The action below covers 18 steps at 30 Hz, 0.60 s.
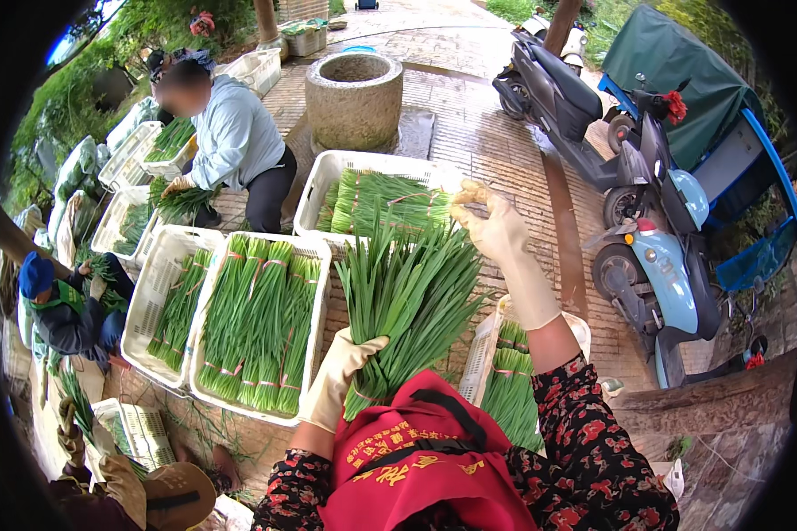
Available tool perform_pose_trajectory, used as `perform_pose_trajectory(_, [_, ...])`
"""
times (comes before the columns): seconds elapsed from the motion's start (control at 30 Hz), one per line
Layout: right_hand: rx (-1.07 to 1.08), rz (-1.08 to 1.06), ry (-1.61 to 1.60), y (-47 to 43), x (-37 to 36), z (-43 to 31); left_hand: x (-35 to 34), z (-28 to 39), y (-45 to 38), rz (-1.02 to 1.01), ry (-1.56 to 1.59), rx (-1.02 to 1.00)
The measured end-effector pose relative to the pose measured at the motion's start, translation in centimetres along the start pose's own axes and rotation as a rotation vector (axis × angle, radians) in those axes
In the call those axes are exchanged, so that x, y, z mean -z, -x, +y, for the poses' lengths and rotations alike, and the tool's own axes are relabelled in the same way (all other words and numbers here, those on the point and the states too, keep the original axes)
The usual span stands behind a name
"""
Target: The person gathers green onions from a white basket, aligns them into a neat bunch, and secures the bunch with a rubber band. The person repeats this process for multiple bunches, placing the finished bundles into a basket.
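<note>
My left hand (345, 368), in a cream rubber glove, grips a large bundle of garlic chives (405, 292). The bundle's leaf tips fan out away from me, and a pink band circles its lower end against my red apron (412, 445). Raised to the right, my gloved right hand (498, 226) has its thumb and fingers curved and apart, with nothing visible between them. In the picture it overlaps the near right corner of a white plastic crate (312, 192), where tied chive bundles (392, 199) lie.
Two white crates of banded chives (259, 332) (179, 305) stand at left, another crate (478, 358) at right. Three co-workers (239, 139) (73, 312) (139, 491) handle greens on the left. Beyond are a stone basin (354, 106) and parked scooters (671, 292).
</note>
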State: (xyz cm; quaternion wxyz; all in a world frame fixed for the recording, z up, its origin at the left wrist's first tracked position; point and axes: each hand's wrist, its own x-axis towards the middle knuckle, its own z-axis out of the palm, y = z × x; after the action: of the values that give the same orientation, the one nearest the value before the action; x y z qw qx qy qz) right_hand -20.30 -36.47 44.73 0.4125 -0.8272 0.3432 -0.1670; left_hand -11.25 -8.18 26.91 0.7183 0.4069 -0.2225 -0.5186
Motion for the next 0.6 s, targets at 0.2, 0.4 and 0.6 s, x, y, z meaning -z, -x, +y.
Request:
perform_pose_trajectory(0.2, [0.083,-0.122,0.31,0.3,-2.8,1.6,0.7,0.9,-0.7,0.133,0.293,0.377])
perform_pose_trajectory(0.4, [0.189,-0.212,0.297,-0.5,-3.2,3.5,0.7,0.8,-0.7,0.088,0.333,0.4])
perform_pose_trajectory(0.6, [0.109,-0.326,0.234,-0.8,-3.4,2.9,1.3,0.4,-0.5,-0.059,0.694,0.347])
